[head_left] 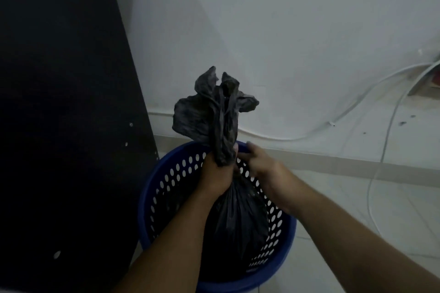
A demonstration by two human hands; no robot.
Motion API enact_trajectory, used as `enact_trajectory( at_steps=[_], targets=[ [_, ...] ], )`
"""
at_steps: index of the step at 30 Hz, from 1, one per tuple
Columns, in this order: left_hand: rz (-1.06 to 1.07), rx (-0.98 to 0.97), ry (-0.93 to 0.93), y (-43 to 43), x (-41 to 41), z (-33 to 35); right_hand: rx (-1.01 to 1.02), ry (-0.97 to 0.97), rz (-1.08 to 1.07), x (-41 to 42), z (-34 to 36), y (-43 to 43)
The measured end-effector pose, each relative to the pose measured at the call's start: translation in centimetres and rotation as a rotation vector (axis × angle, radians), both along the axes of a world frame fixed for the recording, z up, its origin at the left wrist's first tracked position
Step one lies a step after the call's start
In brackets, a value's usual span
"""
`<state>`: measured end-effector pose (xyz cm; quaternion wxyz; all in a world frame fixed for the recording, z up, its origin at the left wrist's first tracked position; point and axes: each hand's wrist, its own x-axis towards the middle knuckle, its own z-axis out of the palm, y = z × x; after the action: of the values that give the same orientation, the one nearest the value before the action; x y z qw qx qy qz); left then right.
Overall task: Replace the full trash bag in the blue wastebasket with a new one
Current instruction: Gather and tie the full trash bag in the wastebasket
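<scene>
I'm seeing the trash bag [214, 112] crinkling as thin, matt black plastic above the left hand [215, 173]. Below it, the wastebasket [284, 257] is showing smooth, perforated blue plastic. Floor tiles [345, 197] to its right are looking smooth.

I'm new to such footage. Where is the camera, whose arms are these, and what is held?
No machine here: a person wears one camera on the head, looking down at their own hands. The left hand grips the gathered neck of a black trash bag, whose body sits in the blue wastebasket on the tiled floor. The right hand is at the same neck; whether it grips is unclear. A white cable lies by the wall.
</scene>
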<state>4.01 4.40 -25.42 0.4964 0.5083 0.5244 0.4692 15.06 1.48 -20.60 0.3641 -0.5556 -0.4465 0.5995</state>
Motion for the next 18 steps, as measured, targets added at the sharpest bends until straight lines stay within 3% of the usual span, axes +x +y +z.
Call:
enact_trajectory(
  at_steps=[3, 6, 9, 12, 15, 18],
  targets=[
    [-0.056, -0.088, -0.094, 1.0, -0.4, 0.0, 0.054, -0.282, 0.237, -0.3, -2.7, -2.4],
    [-0.164, -0.157, -0.302, 1.6, -1.3, 0.2, 0.214, -0.51, 0.222, -0.7, -4.3, -2.5],
    [-0.24, -0.219, -0.476, 1.5, -1.9, 0.9, 0.225, -0.626, 0.251, -0.3, -5.3, -1.0],
    [-0.169, -0.211, -0.578, 1.5, -2.2, 1.7, 0.21, -0.795, 0.292, -0.2, -6.5, -0.4],
    [-0.101, -0.176, -0.562, 1.5, -2.5, 2.1, 0.199, -0.877, 0.327, -0.4, -7.1, -0.2],
    [-0.097, -0.167, -0.431, 1.4, -2.4, 2.5, 0.277, -0.781, 0.309, -1.2, -6.4, 0.3]
  ],
)
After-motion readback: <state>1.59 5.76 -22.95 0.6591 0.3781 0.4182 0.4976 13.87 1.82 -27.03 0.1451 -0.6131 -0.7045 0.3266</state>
